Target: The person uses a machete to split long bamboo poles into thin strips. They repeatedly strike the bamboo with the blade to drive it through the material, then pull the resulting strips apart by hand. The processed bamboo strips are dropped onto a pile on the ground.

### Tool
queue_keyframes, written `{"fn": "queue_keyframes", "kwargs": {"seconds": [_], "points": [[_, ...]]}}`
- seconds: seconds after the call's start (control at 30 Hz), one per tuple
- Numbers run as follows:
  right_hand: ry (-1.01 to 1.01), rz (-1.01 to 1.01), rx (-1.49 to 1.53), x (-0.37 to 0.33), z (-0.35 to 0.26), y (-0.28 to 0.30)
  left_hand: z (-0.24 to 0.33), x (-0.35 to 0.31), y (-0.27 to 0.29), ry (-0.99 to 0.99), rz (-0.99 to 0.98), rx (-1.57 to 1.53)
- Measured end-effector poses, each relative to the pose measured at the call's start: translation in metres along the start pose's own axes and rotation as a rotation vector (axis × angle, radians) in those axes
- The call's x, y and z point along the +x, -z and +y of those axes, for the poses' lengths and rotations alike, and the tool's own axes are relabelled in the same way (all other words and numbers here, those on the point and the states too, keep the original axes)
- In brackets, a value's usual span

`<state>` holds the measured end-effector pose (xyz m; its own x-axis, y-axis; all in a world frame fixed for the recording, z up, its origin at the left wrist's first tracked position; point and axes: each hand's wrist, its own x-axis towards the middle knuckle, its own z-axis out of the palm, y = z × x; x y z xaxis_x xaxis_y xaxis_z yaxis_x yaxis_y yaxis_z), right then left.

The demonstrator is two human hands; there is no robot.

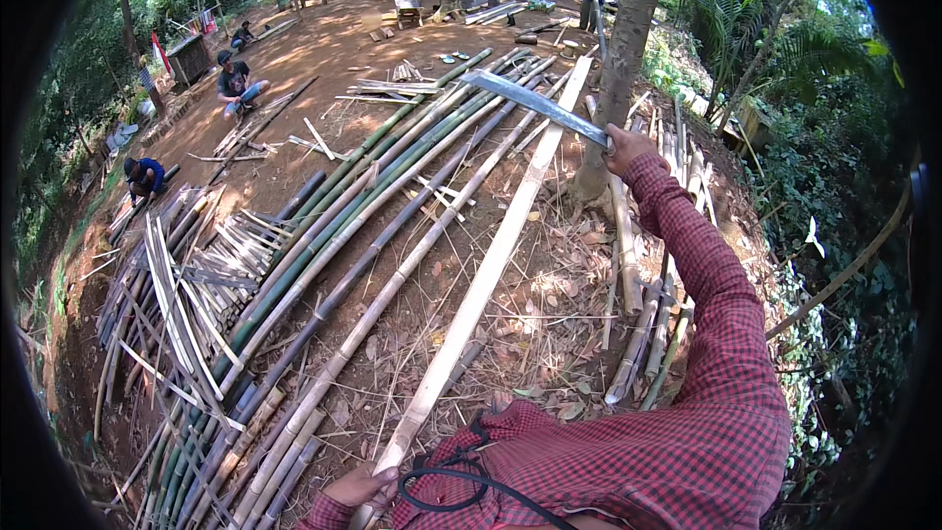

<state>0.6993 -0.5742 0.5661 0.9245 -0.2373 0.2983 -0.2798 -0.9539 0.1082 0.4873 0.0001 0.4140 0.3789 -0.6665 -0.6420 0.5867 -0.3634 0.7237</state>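
Note:
My right hand [629, 149], arm stretched out ahead, is closed round the handle end of a machete [535, 101]. Its long, broad grey blade points to the far left and crosses above the upper part of a pale split bamboo strip [496, 253]; whether the two touch I cannot tell. The strip runs from my lower left away toward the tree, its light inner face up. Down at the lower edge, my left hand [363, 487] grips the near end of this strip. Most of the machete's handle is hidden in my fist.
Long bamboo poles [368, 198] lie left of the strip. Beyond them is a pile of split pieces [240, 260]. A tree trunk [625, 49] stands by my right hand, with more poles [628, 245] below it. Several people [238, 86] are farther off.

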Motion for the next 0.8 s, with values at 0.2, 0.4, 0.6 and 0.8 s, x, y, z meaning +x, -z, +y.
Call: {"fn": "queue_keyframes", "kwargs": {"seconds": [0.2,0.4,0.6,0.8], "points": [[-0.334,-0.006,0.103,0.060,0.067,-0.011,-0.006,0.027,-0.012,-0.017,0.070,0.017],[-0.002,-0.008,0.015,0.075,0.083,-0.040,0.020,0.054,-0.019,0.004,0.062,0.000],[-0.290,-0.003,0.000,0.119,0.143,-0.102,0.051,0.062,-0.043,0.077,0.163,0.141],[0.125,0.210,0.287,0.112,0.143,-0.147,0.052,0.046,-0.051,0.184,0.150,0.020]]}}
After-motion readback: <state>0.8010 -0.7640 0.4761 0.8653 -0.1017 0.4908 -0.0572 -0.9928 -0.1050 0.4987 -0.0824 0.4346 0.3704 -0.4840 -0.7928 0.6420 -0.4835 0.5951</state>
